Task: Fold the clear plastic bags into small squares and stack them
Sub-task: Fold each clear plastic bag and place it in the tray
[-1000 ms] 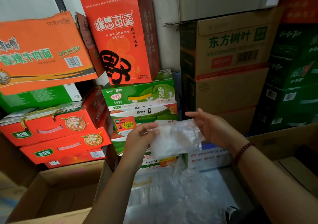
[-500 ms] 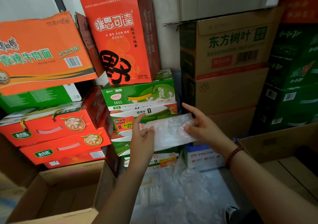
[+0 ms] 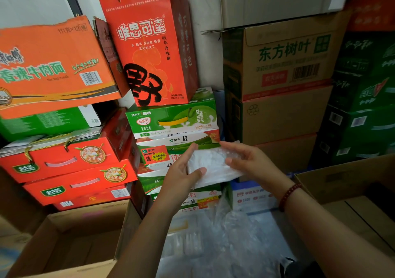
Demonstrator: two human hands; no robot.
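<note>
A clear plastic bag (image 3: 213, 166), folded into a whitish flat rectangle, is held in the air in front of the stacked drink cartons. My left hand (image 3: 181, 177) grips its left end, thumb on top and fingers behind. My right hand (image 3: 248, 160) holds its right end with the fingers spread over the upper edge. A red bead bracelet (image 3: 288, 195) circles the right wrist. Below the hands lies a loose heap of clear plastic bags (image 3: 224, 235), crumpled and unfolded.
An open brown cardboard box (image 3: 70, 241) stands at lower left, another open box (image 3: 350, 192) at lower right. Red and green gift cartons (image 3: 70, 164) are stacked left, green milk cartons (image 3: 171, 119) in the middle, tall brown boxes (image 3: 284, 64) behind right.
The bag went from a crumpled bunch to a stretched strip and is now a shorter, thicker rectangle. Both hands have moved closer together and slightly down.
</note>
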